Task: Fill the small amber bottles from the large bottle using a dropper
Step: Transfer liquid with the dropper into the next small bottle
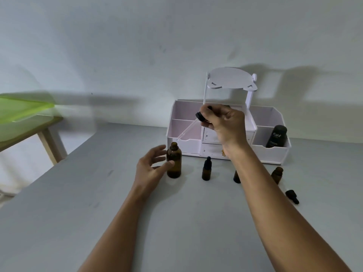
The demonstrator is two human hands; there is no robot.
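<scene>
**dropnoob:** Which step is this? The right grip (224,122) is pinching the dropper (193,123) by its black cap, with the glass tip slanted down just above the mouth of the large amber bottle (174,165) on the bench (176,222).

**ambermod:** Looks like the draw-up to me. The left grip (151,167) is loose, fingers spread beside that bottle, not wrapped round it. Next I'd steady the bottle, sink the tip in, then carry it to the uncapped small amber bottle (277,174).
</scene>
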